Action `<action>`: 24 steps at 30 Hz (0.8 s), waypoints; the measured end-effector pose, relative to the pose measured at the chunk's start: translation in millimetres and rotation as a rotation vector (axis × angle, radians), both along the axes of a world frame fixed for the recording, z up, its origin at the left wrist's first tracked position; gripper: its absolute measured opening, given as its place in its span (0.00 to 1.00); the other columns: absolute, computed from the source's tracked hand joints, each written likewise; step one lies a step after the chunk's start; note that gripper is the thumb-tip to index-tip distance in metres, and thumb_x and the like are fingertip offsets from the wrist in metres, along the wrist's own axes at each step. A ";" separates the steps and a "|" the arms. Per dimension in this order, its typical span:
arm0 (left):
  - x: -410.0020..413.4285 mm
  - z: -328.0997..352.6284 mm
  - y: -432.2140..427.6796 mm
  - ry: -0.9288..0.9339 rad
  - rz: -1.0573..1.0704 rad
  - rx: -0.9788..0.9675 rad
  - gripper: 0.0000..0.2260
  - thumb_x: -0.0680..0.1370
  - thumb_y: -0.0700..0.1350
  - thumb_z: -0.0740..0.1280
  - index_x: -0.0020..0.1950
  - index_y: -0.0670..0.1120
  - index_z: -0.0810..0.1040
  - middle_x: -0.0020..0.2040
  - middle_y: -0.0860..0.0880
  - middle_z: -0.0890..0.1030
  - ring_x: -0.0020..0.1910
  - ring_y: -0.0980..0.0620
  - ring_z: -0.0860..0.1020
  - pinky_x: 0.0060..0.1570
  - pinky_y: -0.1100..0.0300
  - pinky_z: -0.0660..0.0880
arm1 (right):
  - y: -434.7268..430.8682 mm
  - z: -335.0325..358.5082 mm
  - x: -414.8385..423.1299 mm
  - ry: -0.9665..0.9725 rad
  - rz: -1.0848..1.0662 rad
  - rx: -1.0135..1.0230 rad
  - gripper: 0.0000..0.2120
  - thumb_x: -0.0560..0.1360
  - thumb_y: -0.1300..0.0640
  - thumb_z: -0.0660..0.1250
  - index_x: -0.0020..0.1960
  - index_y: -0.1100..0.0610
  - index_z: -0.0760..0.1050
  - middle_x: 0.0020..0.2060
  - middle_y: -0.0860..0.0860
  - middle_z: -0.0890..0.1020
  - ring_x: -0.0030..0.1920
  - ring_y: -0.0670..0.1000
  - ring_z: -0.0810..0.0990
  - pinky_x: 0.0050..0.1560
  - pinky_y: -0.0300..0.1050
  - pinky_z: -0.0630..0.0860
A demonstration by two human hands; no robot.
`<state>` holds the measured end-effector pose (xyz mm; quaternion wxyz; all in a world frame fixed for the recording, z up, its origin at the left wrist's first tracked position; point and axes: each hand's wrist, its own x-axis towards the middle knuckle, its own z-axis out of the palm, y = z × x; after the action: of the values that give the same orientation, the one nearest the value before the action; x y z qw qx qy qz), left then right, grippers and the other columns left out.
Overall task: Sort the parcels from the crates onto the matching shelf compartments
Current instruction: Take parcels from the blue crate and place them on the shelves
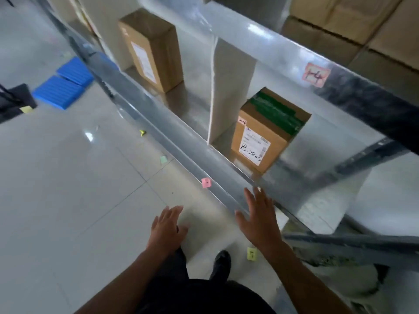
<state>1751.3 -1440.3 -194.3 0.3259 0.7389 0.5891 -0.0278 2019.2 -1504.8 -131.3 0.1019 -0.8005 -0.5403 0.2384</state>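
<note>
A cardboard parcel with green tape and a white label (pixel 267 130) stands in the shelf compartment in front of me. A second, plain cardboard parcel (pixel 152 51) stands upright in the compartment to its left, past a white divider (pixel 229 91). My right hand (pixel 258 216) hovers with fingers spread over the front rail of the metal shelf (pixel 172 130), just below the taped parcel and apart from it. My left hand (pixel 167 225) is spread out over the floor to the left of the rail. Both hands hold nothing.
A pink sticky note (pixel 206 182) sits on the shelf rail and another pink note (pixel 315 74) on the upper beam. Blue ribbed crate lids (pixel 65 85) lie on the tiled floor at left, beside a black bag (pixel 13 100). More cartons (pixel 353 23) fill the upper shelf.
</note>
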 end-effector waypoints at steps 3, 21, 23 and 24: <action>-31.4 4.2 -8.6 0.008 0.053 0.031 0.28 0.83 0.59 0.61 0.81 0.53 0.61 0.81 0.53 0.62 0.82 0.49 0.53 0.79 0.44 0.49 | 20.4 7.3 -30.9 0.010 0.190 -0.013 0.33 0.83 0.43 0.60 0.84 0.49 0.54 0.84 0.53 0.57 0.84 0.55 0.48 0.82 0.57 0.41; -351.6 70.8 55.6 0.058 0.530 0.207 0.31 0.81 0.68 0.53 0.82 0.59 0.51 0.84 0.55 0.48 0.83 0.47 0.42 0.79 0.42 0.40 | 185.2 23.8 -403.9 0.018 0.731 -0.038 0.32 0.83 0.35 0.53 0.84 0.44 0.53 0.84 0.50 0.56 0.84 0.54 0.49 0.82 0.59 0.43; -393.4 81.4 63.3 0.066 0.585 0.217 0.31 0.81 0.68 0.53 0.82 0.60 0.51 0.84 0.55 0.48 0.83 0.46 0.41 0.79 0.41 0.41 | 203.2 33.8 -449.1 0.031 0.755 -0.025 0.32 0.83 0.35 0.53 0.84 0.45 0.53 0.84 0.50 0.56 0.84 0.53 0.48 0.82 0.59 0.42; -413.1 86.5 68.2 0.065 0.612 0.223 0.31 0.81 0.68 0.53 0.82 0.60 0.50 0.84 0.55 0.48 0.83 0.46 0.41 0.79 0.41 0.41 | 212.1 38.8 -469.6 0.040 0.764 -0.009 0.32 0.83 0.35 0.53 0.84 0.45 0.53 0.84 0.50 0.57 0.84 0.53 0.48 0.82 0.59 0.42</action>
<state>1338.3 -1372.0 -107.7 0.2172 0.5574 0.7934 0.1123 1549.6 -1292.6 -92.5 0.0129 -0.5371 -0.7965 0.2773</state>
